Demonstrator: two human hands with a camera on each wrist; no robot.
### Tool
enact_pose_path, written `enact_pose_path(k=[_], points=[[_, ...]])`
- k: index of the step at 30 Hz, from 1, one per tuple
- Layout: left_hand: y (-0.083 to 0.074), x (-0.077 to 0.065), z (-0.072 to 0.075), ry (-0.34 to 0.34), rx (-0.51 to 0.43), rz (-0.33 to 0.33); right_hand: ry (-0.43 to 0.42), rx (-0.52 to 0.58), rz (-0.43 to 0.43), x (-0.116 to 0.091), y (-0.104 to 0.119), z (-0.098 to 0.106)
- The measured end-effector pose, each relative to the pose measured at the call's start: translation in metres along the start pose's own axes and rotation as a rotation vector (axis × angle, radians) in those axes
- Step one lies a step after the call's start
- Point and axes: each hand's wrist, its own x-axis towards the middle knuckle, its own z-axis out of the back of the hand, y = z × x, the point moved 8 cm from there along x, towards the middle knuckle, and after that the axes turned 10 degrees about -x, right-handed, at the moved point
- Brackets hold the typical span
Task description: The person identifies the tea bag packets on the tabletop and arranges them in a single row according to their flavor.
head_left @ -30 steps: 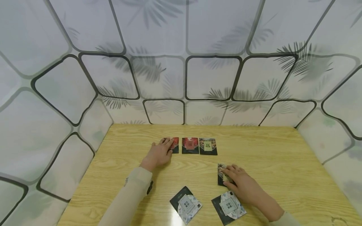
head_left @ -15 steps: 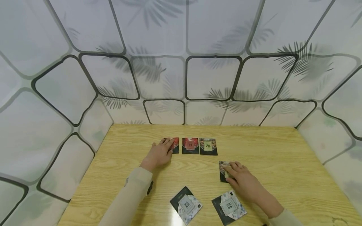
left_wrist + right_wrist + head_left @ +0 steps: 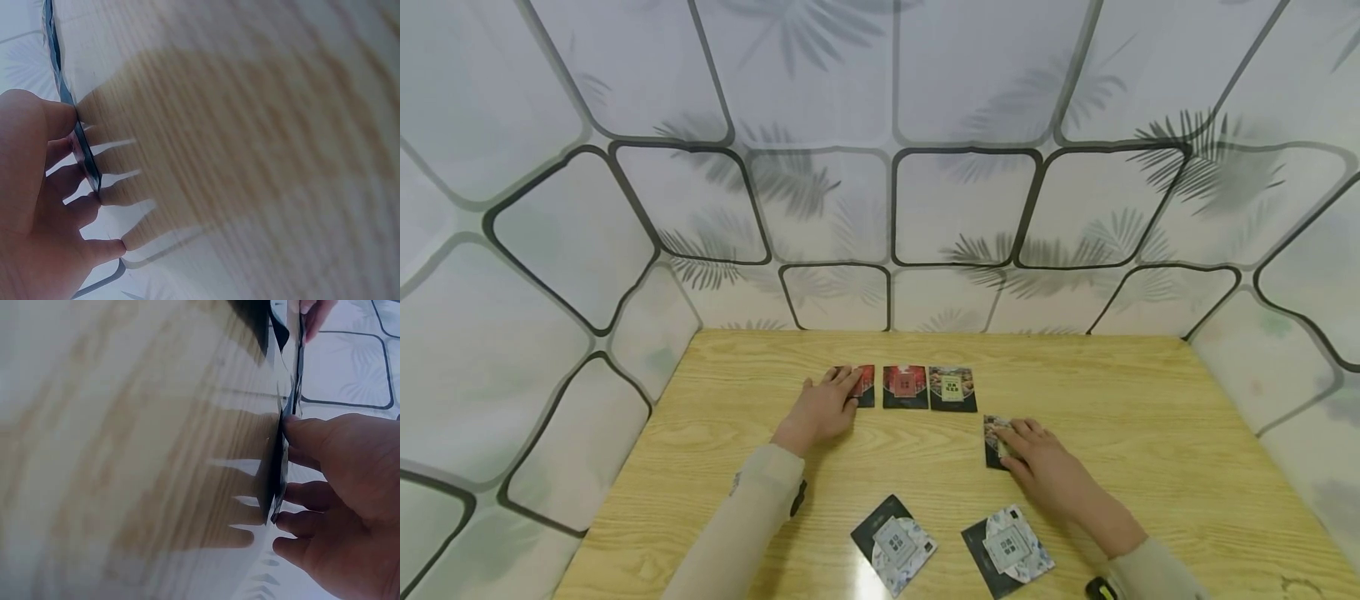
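Observation:
My left hand point(image 3: 818, 408) rests its fingers on a flat red-and-black packet point(image 3: 868, 390), the leftmost of a row. Beside it lie a matching red-and-black packet point(image 3: 905, 400) and a brown-patterned black packet point(image 3: 952, 404). In the left wrist view, the spread fingers touch the thin packet point(image 3: 87, 162) edge-on. My right hand point(image 3: 1048, 471) lies with its fingertips on another brown-patterned black packet point(image 3: 991, 452), nearer me than the row and partly hidden by the fingers. The right wrist view shows that packet point(image 3: 275, 472) flat on the table under thumb and fingers.
Two black packets with pale blue-white patterns, one at centre point(image 3: 893, 550) and one to the right point(image 3: 1006, 554), lie askew near the front of the wooden table point(image 3: 722, 467). A patterned curtain point(image 3: 962, 208) encloses the table's back and sides.
My right hand has slid the brown-patterned packet away from me and slightly right, apart from the pale-patterned packet below it. My left hand has stayed in place.

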Motion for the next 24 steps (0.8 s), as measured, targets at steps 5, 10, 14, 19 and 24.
enact_pose_path(k=[5,10,14,19,24], points=[[0.0,0.0,0.0,0.002,0.004,-0.001,-0.03,-0.008,0.011,0.006,-0.004,0.001],[0.0,0.0,0.0,0.004,0.004,0.001,-0.056,-0.015,0.025,0.012,-0.007,0.002],[0.0,0.0,0.0,0.005,0.004,0.002,-0.061,-0.016,0.032,0.016,-0.01,0.002],[0.0,0.0,0.0,0.007,-0.003,0.0,-0.059,-0.01,0.038,0.023,-0.015,0.001],[0.001,0.0,0.0,0.005,-0.004,-0.001,-0.061,-0.016,0.052,0.031,-0.018,0.001]])
